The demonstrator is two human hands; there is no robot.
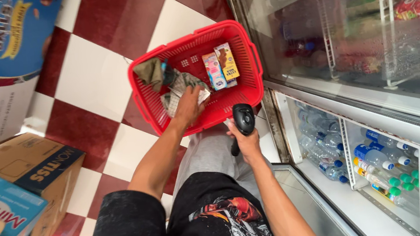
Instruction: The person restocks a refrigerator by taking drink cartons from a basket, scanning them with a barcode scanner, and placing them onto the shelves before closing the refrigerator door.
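Right hand (244, 139) grips black scanner (243, 118); left hand (189, 104) clasps checked cloth (174, 91) in red basket (195, 38)

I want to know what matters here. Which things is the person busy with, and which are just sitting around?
In use:
- red basket
- left hand on a checked cloth in the basket
- right hand holding a black scanner
- two small cartons

Just around:
- cardboard boxes
- bottles in the cooler
- checkered floor

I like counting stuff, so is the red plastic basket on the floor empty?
No, the red plastic basket holds two small upright drink cartons and crumpled cloths, and the left hand reaches into it.
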